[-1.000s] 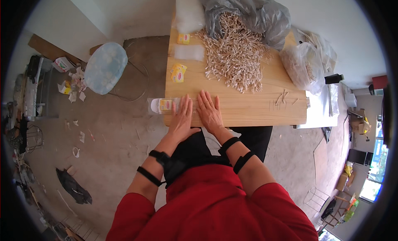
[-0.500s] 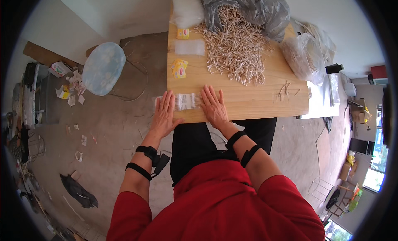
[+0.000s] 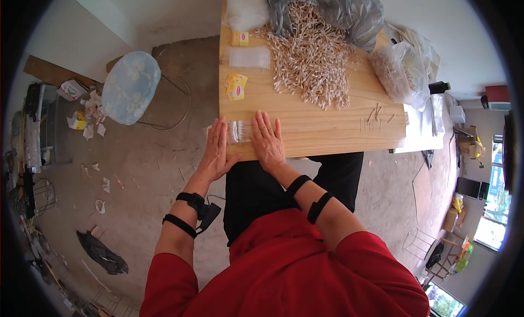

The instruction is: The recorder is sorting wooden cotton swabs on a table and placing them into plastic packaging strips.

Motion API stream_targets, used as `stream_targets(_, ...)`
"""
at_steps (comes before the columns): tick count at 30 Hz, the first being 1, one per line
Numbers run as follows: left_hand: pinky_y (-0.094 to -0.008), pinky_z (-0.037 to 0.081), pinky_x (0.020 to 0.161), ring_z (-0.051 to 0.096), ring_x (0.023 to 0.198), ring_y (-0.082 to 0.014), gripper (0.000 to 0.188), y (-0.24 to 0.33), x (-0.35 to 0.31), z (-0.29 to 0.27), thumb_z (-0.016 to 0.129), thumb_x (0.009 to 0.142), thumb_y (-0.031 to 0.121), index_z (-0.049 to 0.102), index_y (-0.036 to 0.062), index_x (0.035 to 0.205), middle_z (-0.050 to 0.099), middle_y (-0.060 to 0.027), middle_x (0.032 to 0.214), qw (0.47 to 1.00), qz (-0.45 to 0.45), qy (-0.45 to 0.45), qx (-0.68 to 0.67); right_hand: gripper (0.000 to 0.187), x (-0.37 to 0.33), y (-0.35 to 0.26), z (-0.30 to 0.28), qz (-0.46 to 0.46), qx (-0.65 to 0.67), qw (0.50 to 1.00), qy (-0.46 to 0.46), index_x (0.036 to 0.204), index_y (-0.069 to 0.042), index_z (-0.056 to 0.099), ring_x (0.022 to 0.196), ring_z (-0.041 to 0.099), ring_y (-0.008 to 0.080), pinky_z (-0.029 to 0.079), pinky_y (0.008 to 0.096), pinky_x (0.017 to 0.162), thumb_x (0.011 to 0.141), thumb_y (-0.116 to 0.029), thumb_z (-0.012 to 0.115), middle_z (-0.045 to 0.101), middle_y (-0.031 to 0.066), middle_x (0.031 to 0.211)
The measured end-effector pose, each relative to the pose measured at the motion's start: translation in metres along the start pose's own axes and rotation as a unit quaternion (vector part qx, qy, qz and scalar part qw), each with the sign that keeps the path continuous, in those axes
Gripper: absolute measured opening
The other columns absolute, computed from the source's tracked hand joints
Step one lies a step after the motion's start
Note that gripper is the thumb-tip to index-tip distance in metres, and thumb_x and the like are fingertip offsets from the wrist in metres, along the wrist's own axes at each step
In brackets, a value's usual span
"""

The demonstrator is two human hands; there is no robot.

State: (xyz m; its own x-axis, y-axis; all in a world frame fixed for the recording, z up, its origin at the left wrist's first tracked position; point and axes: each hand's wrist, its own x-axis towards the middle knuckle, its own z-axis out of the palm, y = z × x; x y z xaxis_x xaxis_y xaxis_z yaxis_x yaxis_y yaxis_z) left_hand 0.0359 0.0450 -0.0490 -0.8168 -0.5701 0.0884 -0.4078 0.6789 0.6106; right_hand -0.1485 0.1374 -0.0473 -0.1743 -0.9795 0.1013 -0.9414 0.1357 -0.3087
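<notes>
Cotton swabs in a clear plastic bag (image 3: 240, 131) lie in a flat row near the table's front left corner. My left hand (image 3: 215, 149) rests with straight fingers against the left end of the bag, its thumb toward the table edge. Flat on the other end lies my right hand (image 3: 267, 139), fingers stretched out and covering part of the swabs. Neither hand is closed round anything. Beyond them is a big loose heap of cotton swabs (image 3: 311, 60).
Yellow cards (image 3: 236, 87), a stack of clear bags (image 3: 249, 57) and another yellow pack (image 3: 240, 39) line the wooden table's left side. A few swabs (image 3: 377, 114) lie at the right. Grey plastic (image 3: 357, 17) covers the heap's back. A blue-covered stool (image 3: 131, 88) stands left.
My right hand has slid left, closer to my left hand, over the bagged swabs. The stretch between the hands is shorter. My left hand has hardly moved.
</notes>
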Motion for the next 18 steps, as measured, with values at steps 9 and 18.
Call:
stream_targets(9, -0.0520, 0.009, 0.122, 0.008, 0.151, -0.0367, 0.125, 0.004, 0.000, -0.002, 0.083, 0.070, 0.046, 0.004, -0.0009, 0.154, 0.008, -0.0217, 0.162, 1.000, -0.008, -0.007, 0.013, 0.062, 0.008, -0.026, 0.008, -0.018, -0.009, 1.000, 0.005, 0.148, 0.001, 0.035, 0.150, 0.020, 0.0274, 0.011, 0.0500, 0.122, 0.092, -0.022, 0.050, 0.027, 0.0148, 0.159)
stream_targets(18, -0.0524, 0.005, 0.122, 0.009, 0.151, -0.0351, 0.129, 0.035, 0.013, -0.021, 0.083, 0.065, 0.054, 0.009, -0.0047, 0.153, 0.010, -0.0210, 0.162, 0.975, -0.079, -0.112, 0.175, 0.049, 0.005, -0.006, 0.006, 0.018, 0.133, 0.990, 0.043, 0.142, 0.002, 0.044, 0.147, 0.026, 0.0315, 0.016, 0.0488, 0.121, 0.096, -0.013, 0.048, 0.036, 0.0184, 0.154)
